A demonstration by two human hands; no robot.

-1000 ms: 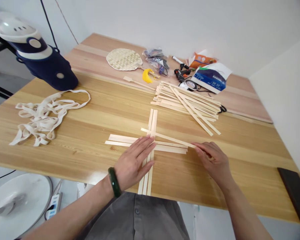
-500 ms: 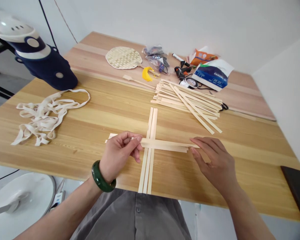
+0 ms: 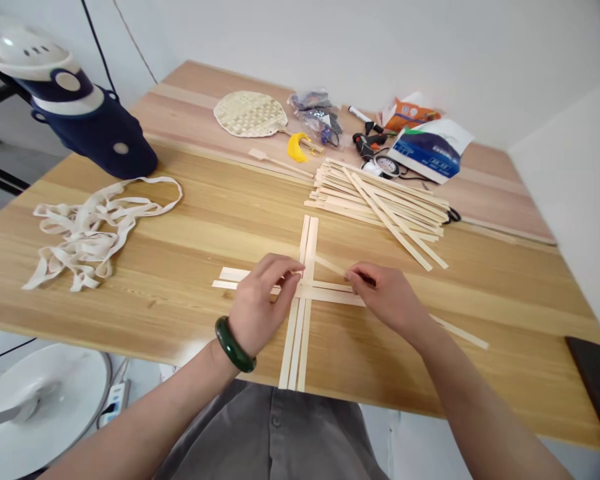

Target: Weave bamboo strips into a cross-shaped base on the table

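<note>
Thin bamboo strips lie in a flat cross [image 3: 300, 340] on the pine table [image 3: 145, 320], three running toward me and several running sideways. My left hand [image 3: 263, 303] arches over the crossing with its fingers curled; I cannot tell whether it grips the strips. My right hand [image 3: 387, 297] pinches a long loose bamboo strip [image 3: 460, 331] between its fingers and thumb. That strip slants across the sideways strips, its far tip close to the crossing. Part of the crossing is hidden under my left hand.
A large stack of bamboo strips [image 3: 380, 203] lies beyond the cross, with scissors [image 3: 453, 215] at its right end. A tangled cream cloth tape [image 3: 90, 233] lies to the left. A woven round fan [image 3: 250, 113], a navy and white appliance [image 3: 90, 127] and packets stand farther back.
My right hand has moved left along the loose strip, which now slants the other way across the cross. My left hand has come back over the crossing.
</note>
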